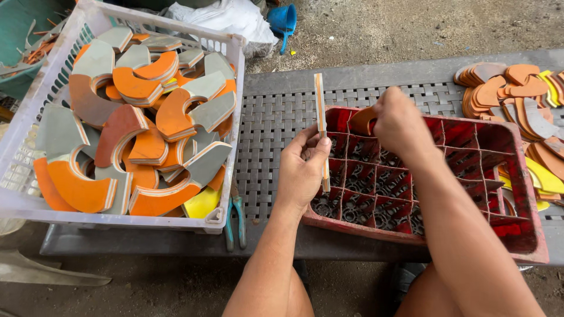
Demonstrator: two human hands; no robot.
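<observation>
Two bare hands work over a grey woven surface (276,117), seen from above. The left hand (302,170) has its fingers closed around one curved layered piece (321,126), held upright and edge-on so it looks like a thin strip, just left of a red crate (529,235). The right hand (399,123) hovers over the crate's far left corner, its fingers closed on one orange piece (362,120) that touches the crate's rim.

The red crate is one, divided into many small square cells – too many and too hidden by the right forearm to count. The forearm crosses the crate from its near right corner and hides much of the inside.

To the left sits one white slatted basket (232,47), heaped with curved pieces (135,126), orange on one face and grey on the other; well over twenty show, and more lie buried beneath. One yellow piece (202,202) peeks out at the basket's near right corner. One pair of pliers with teal handles (236,220) lies between basket and crate, at the near edge of the surface.

On the far right lies a loose pile of flat orange, brown and yellow cut-outs (517,88) – partly overlapping, so no count is possible. Beyond the surface, on the dirt ground, stand one blue scoop (284,20) and one white sack (226,17).
</observation>
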